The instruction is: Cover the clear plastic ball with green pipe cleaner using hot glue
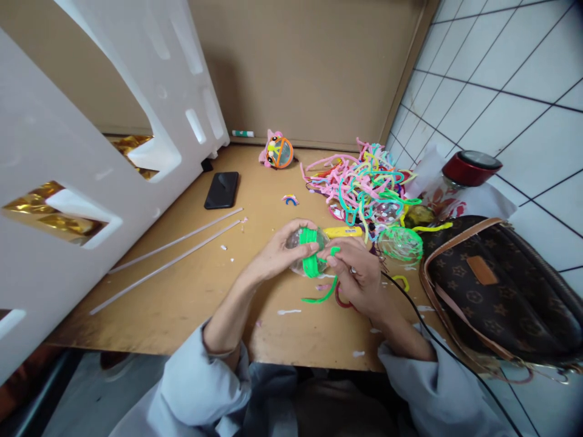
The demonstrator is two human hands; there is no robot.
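Note:
A clear plastic ball (pixel 297 262) wrapped with a bright green pipe cleaner (pixel 310 251) is held over the wooden table (pixel 182 291). My left hand (pixel 280 250) is closed around the ball's left side. My right hand (pixel 357 273) grips the ball's right side and pinches the green pipe cleaner, whose loose end (pixel 321 297) hangs down toward the table. Another clear ball wrapped in green (pixel 401 243) lies just to the right of my hands.
A tangled pile of coloured pipe cleaners (pixel 364 182) lies at back right. A pink decorated ball (pixel 277 152), a black phone (pixel 221 189), two white rods (pixel 177 249), a yellow tool (pixel 342 232), a brown patterned bag (pixel 496 291), a red-lidded jar (pixel 469 170), a black cable (pixel 423 328) and white foam blocks (pixel 91 145) surround the hands.

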